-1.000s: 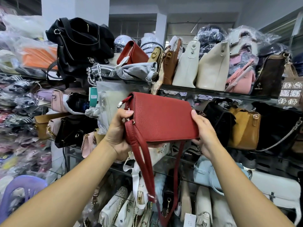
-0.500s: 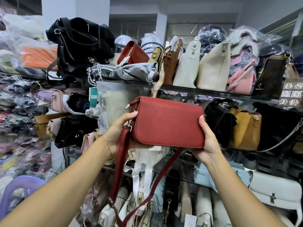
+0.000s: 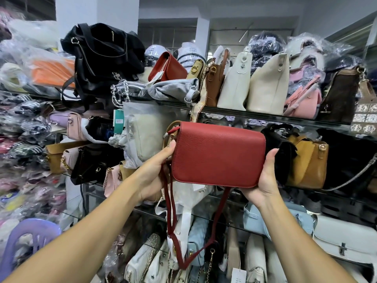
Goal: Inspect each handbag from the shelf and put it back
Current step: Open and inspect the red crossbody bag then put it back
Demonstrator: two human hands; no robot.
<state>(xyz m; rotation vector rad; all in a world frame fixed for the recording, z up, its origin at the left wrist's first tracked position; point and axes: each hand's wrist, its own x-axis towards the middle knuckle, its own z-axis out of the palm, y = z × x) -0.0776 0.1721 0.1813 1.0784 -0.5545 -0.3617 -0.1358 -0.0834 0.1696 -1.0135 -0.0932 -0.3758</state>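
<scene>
The red handbag [image 3: 218,154] is held level in the air in front of the shelving, just below the upper glass shelf [image 3: 265,117] and resting on nothing. The left hand [image 3: 153,174] grips the bag's left end, thumb on the front face and fingers behind the bag, out of sight. The right hand [image 3: 263,180] grips the right end, thumb upright along the edge. The red strap [image 3: 170,211] hangs below in a loop. A mustard bag [image 3: 310,166] stands just beyond the right hand.
</scene>
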